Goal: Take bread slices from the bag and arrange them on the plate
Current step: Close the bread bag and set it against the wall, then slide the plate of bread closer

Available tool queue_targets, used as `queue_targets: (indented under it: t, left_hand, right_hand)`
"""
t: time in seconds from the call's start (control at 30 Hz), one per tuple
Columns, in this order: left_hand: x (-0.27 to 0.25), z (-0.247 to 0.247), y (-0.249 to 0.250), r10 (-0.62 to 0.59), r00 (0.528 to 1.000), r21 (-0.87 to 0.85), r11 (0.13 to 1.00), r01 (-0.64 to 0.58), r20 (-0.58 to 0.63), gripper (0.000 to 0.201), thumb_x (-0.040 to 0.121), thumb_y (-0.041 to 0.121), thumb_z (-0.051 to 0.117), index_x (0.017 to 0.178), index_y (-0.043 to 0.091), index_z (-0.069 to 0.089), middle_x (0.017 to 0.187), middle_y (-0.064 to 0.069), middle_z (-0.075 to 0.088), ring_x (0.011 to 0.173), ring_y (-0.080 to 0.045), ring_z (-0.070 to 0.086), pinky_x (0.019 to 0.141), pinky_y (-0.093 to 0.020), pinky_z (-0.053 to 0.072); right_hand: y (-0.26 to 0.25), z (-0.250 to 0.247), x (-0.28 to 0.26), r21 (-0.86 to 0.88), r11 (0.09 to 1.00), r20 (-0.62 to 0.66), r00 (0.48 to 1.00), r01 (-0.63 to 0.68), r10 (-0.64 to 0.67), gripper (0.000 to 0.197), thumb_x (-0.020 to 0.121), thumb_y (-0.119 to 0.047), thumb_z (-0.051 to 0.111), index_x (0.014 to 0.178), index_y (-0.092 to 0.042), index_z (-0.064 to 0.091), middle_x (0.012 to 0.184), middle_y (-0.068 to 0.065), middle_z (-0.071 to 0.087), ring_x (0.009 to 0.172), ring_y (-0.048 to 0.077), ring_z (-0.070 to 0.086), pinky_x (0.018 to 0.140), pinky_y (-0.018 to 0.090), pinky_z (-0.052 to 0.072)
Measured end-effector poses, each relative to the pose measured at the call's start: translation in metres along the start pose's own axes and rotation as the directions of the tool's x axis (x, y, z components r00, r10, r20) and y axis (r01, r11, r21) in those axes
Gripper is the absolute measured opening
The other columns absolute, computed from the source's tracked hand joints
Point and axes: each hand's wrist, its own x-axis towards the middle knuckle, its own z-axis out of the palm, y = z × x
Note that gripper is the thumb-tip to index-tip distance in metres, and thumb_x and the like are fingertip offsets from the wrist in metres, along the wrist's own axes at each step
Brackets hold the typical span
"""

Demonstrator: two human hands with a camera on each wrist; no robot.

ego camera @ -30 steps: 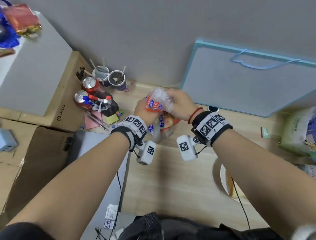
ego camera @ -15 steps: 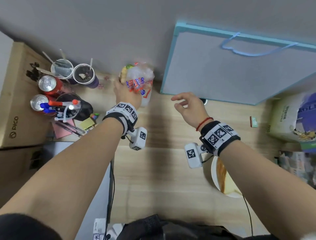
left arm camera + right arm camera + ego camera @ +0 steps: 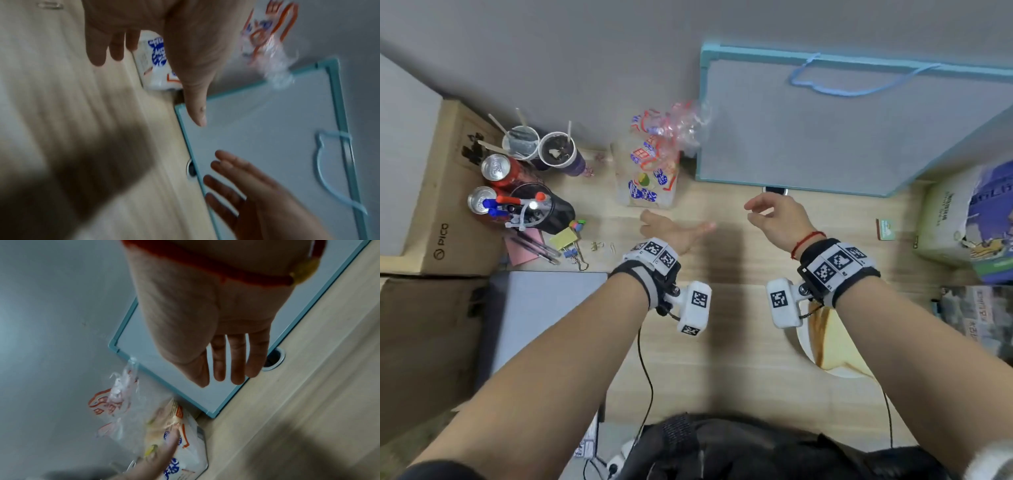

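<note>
The printed plastic bread bag stands on the wooden desk against the wall, its twisted top leaning right toward the whiteboard. No hand touches it. My left hand hovers just in front of the bag, open with fingers spread; the left wrist view shows the left hand near the bag. My right hand hangs relaxed and empty further right, and the right wrist view shows it above the bag. A white plate holding a bread slice lies partly under my right forearm.
A teal-framed whiteboard leans on the wall right of the bag. Cups, cans and a pen holder crowd the left side beside a cardboard box. A green package stands at the right edge. A cable hole sits by the whiteboard.
Both hands held the bag a second ago. The left hand set it against the wall, let go and drew back toward me; the right hand had let go earlier and stays open.
</note>
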Motion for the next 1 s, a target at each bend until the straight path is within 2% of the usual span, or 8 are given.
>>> queue_targets:
  t: [0.17,0.27,0.37,0.47,0.57,0.67,0.83,1.0]
  left_hand:
    - [-0.036,0.091,-0.029,0.094,0.946,0.179,0.972,-0.155,0.309,0.077,0.062,0.059,0.074,0.124,0.015,0.061,0.115,-0.008,0.071,0.108,-0.028,0.067,0.097,-0.04,0.053]
    - [-0.059,0.137,-0.041,0.088,0.921,0.205,0.963,-0.176,0.381,0.053,0.068,0.046,0.072,0.113,0.019,0.066,0.093,-0.005,0.071,0.095,-0.025,0.071,0.089,-0.04,0.058]
    - [-0.075,0.181,-0.049,0.066,0.91,0.261,0.947,-0.186,0.409,0.047,0.07,0.039,0.065,0.115,0.023,0.063,0.105,-0.008,0.072,0.097,-0.026,0.07,0.09,-0.04,0.058]
    - [-0.083,0.206,-0.049,0.07,0.908,0.307,0.928,-0.211,0.413,0.049,0.072,0.031,0.058,0.12,0.023,0.06,0.103,-0.01,0.073,0.092,-0.028,0.072,0.085,-0.043,0.06]
    - [-0.092,0.22,-0.043,0.103,0.911,0.36,0.896,-0.259,0.4,0.04,0.081,0.015,0.053,0.12,0.019,0.06,0.103,-0.01,0.07,0.086,-0.03,0.068,0.081,-0.04,0.06]
    - [-0.096,0.23,-0.042,0.134,0.92,0.413,0.863,-0.291,0.368,0.034,0.083,0.01,0.053,0.115,0.015,0.061,0.114,-0.011,0.068,0.091,-0.031,0.061,0.085,-0.038,0.054]
    - [-0.1,0.238,-0.046,0.16,0.947,0.414,0.87,-0.268,0.278,0.043,0.082,0.005,0.05,0.121,0.02,0.058,0.121,-0.007,0.066,0.108,-0.032,0.062,0.084,-0.032,0.048]
    - [-0.09,0.219,-0.024,0.254,0.945,0.365,0.876,-0.316,0.207,0.039,0.084,0.007,0.052,0.122,0.014,0.06,0.12,-0.011,0.068,0.109,-0.034,0.062,0.087,-0.035,0.05]
  right_hand:
    - [0.073,-0.05,-0.036,-0.168,0.962,-0.092,0.975,-0.217,0.204,0.031,0.081,-0.015,0.058,0.112,-0.018,0.065,0.112,0.005,0.066,0.099,0.022,0.059,0.081,0.023,0.037]
    - [0.126,-0.08,-0.066,-0.181,0.91,-0.184,0.921,-0.374,0.342,0.041,0.078,-0.009,0.052,0.119,-0.015,0.058,0.123,0.015,0.059,0.109,0.032,0.058,0.088,0.033,0.046]
    - [0.18,-0.108,-0.097,-0.216,0.84,-0.214,0.864,-0.497,0.456,0.042,0.082,-0.008,0.052,0.124,-0.012,0.054,0.128,0.019,0.056,0.117,0.037,0.055,0.097,0.04,0.047]
    - [0.218,-0.119,-0.117,-0.243,0.792,-0.127,0.827,-0.561,0.547,0.043,0.088,-0.011,0.053,0.131,-0.011,0.052,0.133,0.02,0.056,0.121,0.036,0.054,0.101,0.04,0.045]
    - [0.242,-0.12,-0.126,-0.247,0.805,0.023,0.827,-0.539,0.561,0.037,0.09,-0.017,0.052,0.126,-0.011,0.056,0.121,0.019,0.063,0.105,0.035,0.063,0.09,0.041,0.054]
    - [0.257,-0.116,-0.128,-0.288,0.834,0.159,0.835,-0.471,0.526,0.035,0.086,-0.007,0.05,0.12,-0.009,0.056,0.115,0.017,0.064,0.097,0.034,0.063,0.075,0.038,0.055]
    - [0.265,-0.114,-0.121,-0.307,0.865,0.149,0.878,-0.397,0.455,0.028,0.083,-0.003,0.055,0.11,-0.01,0.06,0.105,0.011,0.068,0.087,0.027,0.058,0.076,0.033,0.05]
    - [0.245,-0.122,-0.092,-0.233,0.907,0.161,0.906,-0.351,0.392,0.04,0.081,-0.002,0.059,0.12,-0.012,0.057,0.114,0.013,0.068,0.097,0.031,0.065,0.073,0.036,0.056]
